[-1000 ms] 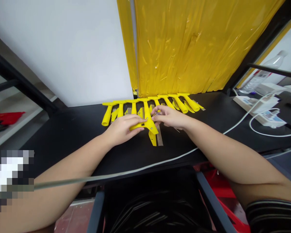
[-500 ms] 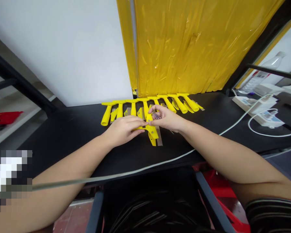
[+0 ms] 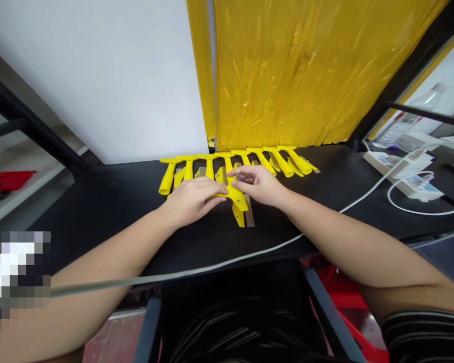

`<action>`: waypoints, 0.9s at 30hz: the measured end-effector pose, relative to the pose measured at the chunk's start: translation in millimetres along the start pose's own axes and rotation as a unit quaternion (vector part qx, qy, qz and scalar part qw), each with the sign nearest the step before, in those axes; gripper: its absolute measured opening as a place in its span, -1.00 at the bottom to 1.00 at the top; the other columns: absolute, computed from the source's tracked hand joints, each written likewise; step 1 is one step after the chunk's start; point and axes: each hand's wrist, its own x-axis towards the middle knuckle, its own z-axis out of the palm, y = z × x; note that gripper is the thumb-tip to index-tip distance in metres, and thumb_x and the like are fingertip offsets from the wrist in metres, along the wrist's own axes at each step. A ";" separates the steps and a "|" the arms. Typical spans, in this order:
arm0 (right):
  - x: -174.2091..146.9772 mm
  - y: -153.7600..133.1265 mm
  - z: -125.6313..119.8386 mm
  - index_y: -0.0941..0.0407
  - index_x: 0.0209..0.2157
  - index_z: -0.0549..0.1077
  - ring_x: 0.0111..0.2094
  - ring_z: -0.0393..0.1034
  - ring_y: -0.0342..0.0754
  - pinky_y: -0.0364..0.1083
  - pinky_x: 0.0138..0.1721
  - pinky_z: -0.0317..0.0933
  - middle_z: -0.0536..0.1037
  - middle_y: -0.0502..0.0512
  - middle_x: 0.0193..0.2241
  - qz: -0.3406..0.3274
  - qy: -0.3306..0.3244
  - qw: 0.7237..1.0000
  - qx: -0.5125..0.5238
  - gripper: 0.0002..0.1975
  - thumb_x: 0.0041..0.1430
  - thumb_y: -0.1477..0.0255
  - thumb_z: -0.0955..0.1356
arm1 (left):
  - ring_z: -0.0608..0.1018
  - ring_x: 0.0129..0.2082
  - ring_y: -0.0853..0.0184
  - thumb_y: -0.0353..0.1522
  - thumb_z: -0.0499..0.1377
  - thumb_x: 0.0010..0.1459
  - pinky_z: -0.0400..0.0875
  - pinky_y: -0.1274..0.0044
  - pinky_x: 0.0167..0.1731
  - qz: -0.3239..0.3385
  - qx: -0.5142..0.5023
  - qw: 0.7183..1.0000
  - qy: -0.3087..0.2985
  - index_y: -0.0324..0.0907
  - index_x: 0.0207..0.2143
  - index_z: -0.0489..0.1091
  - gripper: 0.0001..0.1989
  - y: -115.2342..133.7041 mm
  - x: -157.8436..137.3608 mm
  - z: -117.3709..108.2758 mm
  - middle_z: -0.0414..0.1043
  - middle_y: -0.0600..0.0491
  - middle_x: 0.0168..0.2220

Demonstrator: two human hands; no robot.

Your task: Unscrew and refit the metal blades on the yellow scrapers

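My left hand [image 3: 195, 197] is wrapped around the handle of a yellow scraper [image 3: 237, 198] lying across the black tabletop. The handle is mostly hidden under my palm, while the wide head points away to the right, with one small screw showing on it. My right hand [image 3: 258, 183] is closed over the upper part of that head, thumb and fingertips bent together against it. Something small and shiny shows under its fingers, too hidden to name. Beside the head lie a loose yellow plate [image 3: 238, 217] and a grey metal blade [image 3: 250, 216].
A row of yellow T-shaped scraper handles [image 3: 168, 177] with plates and blades lies along the back of the black table [image 3: 196, 247]. A white cable [image 3: 245, 258] crosses its front. Power strips [image 3: 419, 185] and a plastic bottle [image 3: 410, 115] stand at the right.
My right fingers have settled lower over the scraper's head, covering a screw that showed before. My left hand keeps its hold, and the view has shifted very slightly.
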 end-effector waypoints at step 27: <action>-4.3 -13.6 -21.8 0.14 -0.17 0.52 -0.16 0.43 0.06 0.03 -0.06 0.30 0.58 0.17 -0.22 -0.257 -0.120 0.899 -0.334 -0.92 0.40 0.49 0.35 | 0.70 -0.11 0.26 -0.31 0.17 0.46 0.59 0.42 -0.09 0.096 0.057 0.993 -0.036 -0.14 -0.04 0.57 -0.81 3.8 -0.9 -10.3 0.68 0.02 -0.04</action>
